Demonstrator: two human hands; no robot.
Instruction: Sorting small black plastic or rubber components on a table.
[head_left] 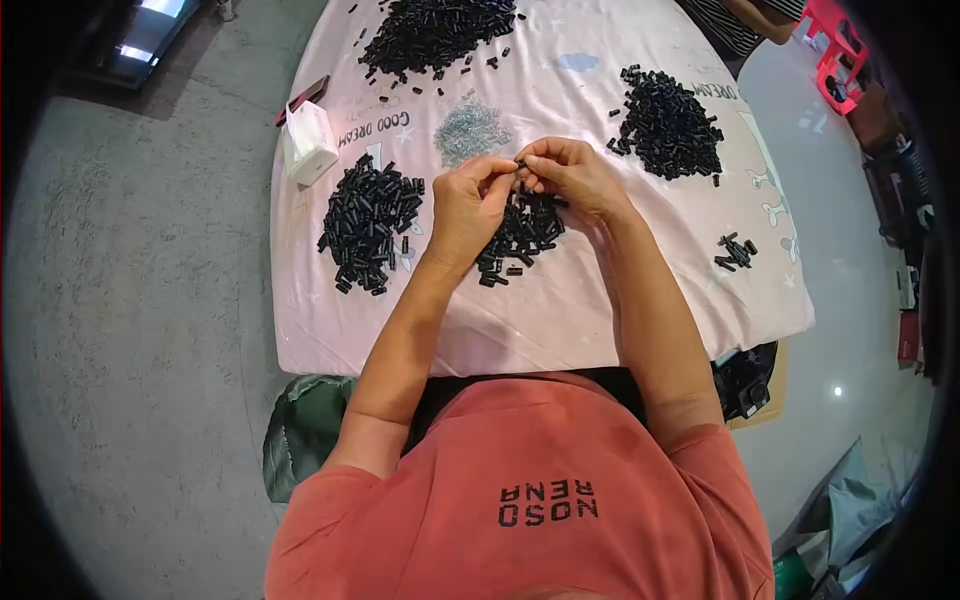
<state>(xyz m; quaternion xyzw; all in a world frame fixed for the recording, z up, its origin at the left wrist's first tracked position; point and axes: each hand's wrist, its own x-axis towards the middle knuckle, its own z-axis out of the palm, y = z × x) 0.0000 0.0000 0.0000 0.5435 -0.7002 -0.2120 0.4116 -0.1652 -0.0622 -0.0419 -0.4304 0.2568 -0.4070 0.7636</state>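
Note:
My left hand [468, 207] and my right hand [578, 178] meet above the middle of the cloth-covered table. Between their fingertips they pinch one small black cylindrical piece [521, 163]; its details are too small to make out. Right below them lies a pile of similar short black cylinders [520, 240], partly covered by my hands. Just beyond my fingers is a heap of small, clear, shiny pieces [470, 130], whose kind I cannot tell. Another pile of black cylinders [370, 225] spreads to the left of my left forearm.
A large black pile [435, 35] lies at the far side, another [668, 125] at the right, and a few loose pieces [736, 252] nearer. A white box [310, 143] stands at the left edge by a dark, flat object [308, 95]. Another person's arm [760, 18] shows at the far right.

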